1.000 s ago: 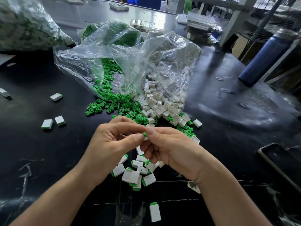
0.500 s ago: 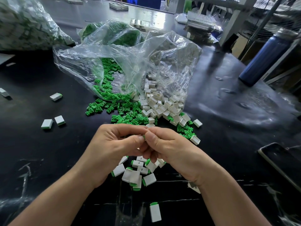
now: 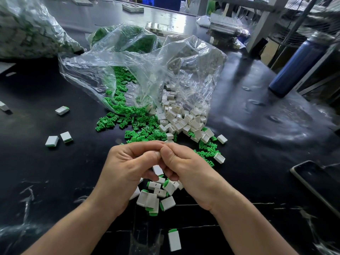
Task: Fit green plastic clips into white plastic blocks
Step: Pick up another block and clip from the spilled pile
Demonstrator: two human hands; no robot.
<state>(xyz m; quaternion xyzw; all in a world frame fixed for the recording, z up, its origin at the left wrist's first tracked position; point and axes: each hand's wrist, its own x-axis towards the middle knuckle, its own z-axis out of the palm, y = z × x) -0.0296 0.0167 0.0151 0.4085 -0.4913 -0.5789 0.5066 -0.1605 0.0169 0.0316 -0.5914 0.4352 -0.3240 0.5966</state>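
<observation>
One open clear bag [image 3: 147, 70] on the black table [image 3: 55, 181] spills two heaps mid-frame: green clips [image 3: 139, 124] left, white blocks [image 3: 184, 122] right. One blue bottle [image 3: 294, 65] stands at right. The left hand [image 3: 125, 172] and right hand [image 3: 191, 172] meet at centre with fingers curled, and what they pinch is hidden. Below them is one pile of finished blocks [image 3: 156, 197]. Three strays [image 3: 52, 141] lie at left.

Loose green clips [image 3: 139, 124] beside white blocks [image 3: 184, 122]

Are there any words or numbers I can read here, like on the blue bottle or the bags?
None can be read.
The blue bottle, the clear bag, the phone and the white blocks show no writing.
The pale stack at the back is too blurred to tell.
</observation>
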